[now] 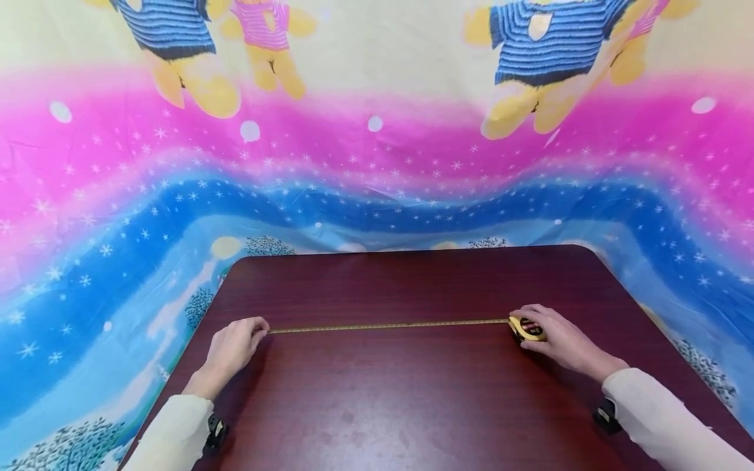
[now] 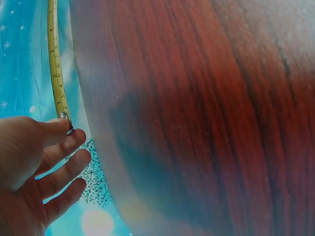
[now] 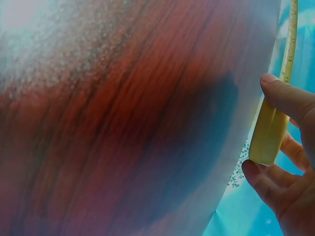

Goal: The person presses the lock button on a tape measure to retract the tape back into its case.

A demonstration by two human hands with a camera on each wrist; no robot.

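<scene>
A yellow tape measure (image 1: pixel 530 328) with a dark round label sits in my right hand (image 1: pixel 556 337), gripped between thumb and fingers. Its yellow blade (image 1: pixel 389 326) runs out straight to the left, stretched across to my left hand (image 1: pixel 232 347). There the thumb and index finger pinch the blade's end hook (image 2: pixel 70 129), while the other fingers spread loosely below. Numbers show along the blade in the left wrist view. In the right wrist view my thumb lies at the case's top, where the blade comes out, and a fingertip touches its lower end.
A dark reddish-brown table (image 1: pixel 377 392) with rounded far corners lies under both hands. Behind it and at its sides hangs a colourful cloth (image 1: pixel 377 157) printed with bears and snowflakes. Dark wrist devices (image 1: pixel 216 432) sit at the ends of the pale sleeves (image 1: pixel 173 432).
</scene>
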